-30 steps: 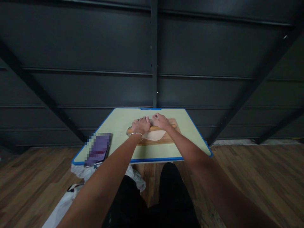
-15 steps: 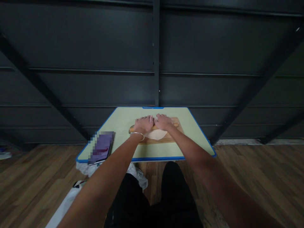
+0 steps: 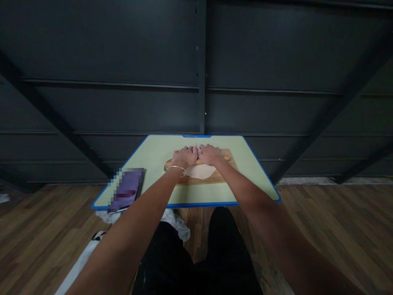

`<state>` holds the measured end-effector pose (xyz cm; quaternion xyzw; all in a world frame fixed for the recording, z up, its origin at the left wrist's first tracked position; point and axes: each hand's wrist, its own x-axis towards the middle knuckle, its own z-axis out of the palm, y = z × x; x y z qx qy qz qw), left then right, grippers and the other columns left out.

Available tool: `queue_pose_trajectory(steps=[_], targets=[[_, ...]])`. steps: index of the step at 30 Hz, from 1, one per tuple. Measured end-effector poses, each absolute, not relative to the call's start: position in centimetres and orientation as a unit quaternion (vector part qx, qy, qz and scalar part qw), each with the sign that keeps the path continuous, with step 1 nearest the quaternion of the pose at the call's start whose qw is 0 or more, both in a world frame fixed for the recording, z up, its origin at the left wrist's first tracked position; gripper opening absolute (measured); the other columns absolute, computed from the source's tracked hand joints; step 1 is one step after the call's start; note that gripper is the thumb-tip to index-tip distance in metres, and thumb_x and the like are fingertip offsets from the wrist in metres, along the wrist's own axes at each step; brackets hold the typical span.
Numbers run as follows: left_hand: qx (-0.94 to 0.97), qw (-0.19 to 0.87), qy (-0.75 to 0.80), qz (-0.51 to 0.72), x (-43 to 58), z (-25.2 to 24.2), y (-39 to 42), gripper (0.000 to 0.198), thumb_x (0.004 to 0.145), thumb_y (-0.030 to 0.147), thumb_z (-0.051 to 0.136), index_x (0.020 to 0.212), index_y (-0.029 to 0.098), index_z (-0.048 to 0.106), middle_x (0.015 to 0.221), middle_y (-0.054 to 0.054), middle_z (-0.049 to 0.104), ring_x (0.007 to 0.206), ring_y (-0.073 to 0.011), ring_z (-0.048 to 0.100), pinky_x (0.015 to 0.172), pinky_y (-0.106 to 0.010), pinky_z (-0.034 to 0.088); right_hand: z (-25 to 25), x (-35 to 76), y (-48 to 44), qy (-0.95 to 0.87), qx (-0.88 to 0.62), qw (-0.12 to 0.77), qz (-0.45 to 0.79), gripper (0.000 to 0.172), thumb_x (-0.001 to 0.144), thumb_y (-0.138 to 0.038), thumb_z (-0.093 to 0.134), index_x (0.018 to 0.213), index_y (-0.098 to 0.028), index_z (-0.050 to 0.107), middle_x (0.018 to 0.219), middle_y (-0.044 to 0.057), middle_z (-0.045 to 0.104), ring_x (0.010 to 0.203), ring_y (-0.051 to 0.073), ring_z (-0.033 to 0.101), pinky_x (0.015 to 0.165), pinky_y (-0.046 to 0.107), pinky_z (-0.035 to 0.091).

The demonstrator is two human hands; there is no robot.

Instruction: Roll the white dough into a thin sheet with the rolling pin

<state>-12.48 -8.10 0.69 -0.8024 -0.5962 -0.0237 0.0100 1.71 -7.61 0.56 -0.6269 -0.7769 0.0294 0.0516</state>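
Observation:
A wooden rolling pin (image 3: 227, 157) lies crosswise over a thin pale sheet of dough (image 3: 200, 171). Under the dough is a wooden board (image 3: 217, 178). My left hand (image 3: 186, 155), with a bangle (image 3: 176, 166) at the wrist, is closed over the left part of the pin. Close beside it, my right hand (image 3: 210, 154) is closed over the right part, and the two thumbs nearly meet. Most of the dough's far side is hidden by the hands and the pin.
The small table (image 3: 260, 184) has a pale green top and blue rim. A tablet-like device (image 3: 127, 190), partly pixelated, lies at its front left. A crumpled pale cloth or bag (image 3: 178, 225) is below. A dark panelled wall (image 3: 138, 110) rises behind the table.
The view has shifted a little. Both hands stay on the rolling pin, which lies slightly farther from the dough's near edge than before.

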Motion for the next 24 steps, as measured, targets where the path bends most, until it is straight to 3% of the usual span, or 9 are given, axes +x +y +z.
queue_pose_trajectory(steps=[6,16,21,24], targets=[[-0.785,0.002,-0.617,-0.058,-12.4,0.1,-6.6,0.066,0.110,0.048,0.011,0.140,0.014,0.059,0.133,-0.022,0.067,0.124,-0.0336,0.063,0.101,-0.047,0.046,0.3,1.5,-6.7,-0.763,-0.643,0.060,0.019,0.050,0.110,-0.046,0.027,0.135,-0.019,0.061,0.132,0.018,0.069,0.125,0.035,0.064,0.102,0.058,0.050],[-0.767,-0.030,-0.636,-0.080,-12.4,-0.3,-3.8,0.083,0.106,0.057,0.005,0.140,0.013,0.065,0.133,-0.025,0.068,0.131,-0.0389,0.059,0.104,-0.054,0.047,0.5,1.3,-5.4,-0.730,-0.675,0.092,0.047,0.056,0.110,-0.052,0.027,0.130,-0.018,0.067,0.132,0.019,0.070,0.122,0.035,0.067,0.102,0.053,0.049],[-0.748,-0.049,-0.656,-0.088,-12.4,-0.5,-3.0,0.090,0.105,0.060,0.002,0.128,0.012,0.073,0.132,-0.025,0.070,0.130,-0.0391,0.061,0.103,-0.052,0.049,0.5,0.9,-5.8,-0.697,-0.707,0.121,0.020,0.065,0.111,-0.052,0.021,0.121,-0.013,0.071,0.122,0.023,0.074,0.117,0.035,0.070,0.101,0.049,0.049],[-0.754,-0.046,-0.650,-0.086,-12.5,-0.1,-3.4,0.086,0.106,0.056,0.002,0.133,0.012,0.071,0.129,-0.025,0.071,0.129,-0.0394,0.062,0.101,-0.052,0.050,0.5,0.8,-6.3,-0.698,-0.705,0.125,0.011,0.063,0.112,-0.051,0.021,0.122,-0.013,0.070,0.122,0.023,0.074,0.117,0.035,0.070,0.100,0.048,0.049]])
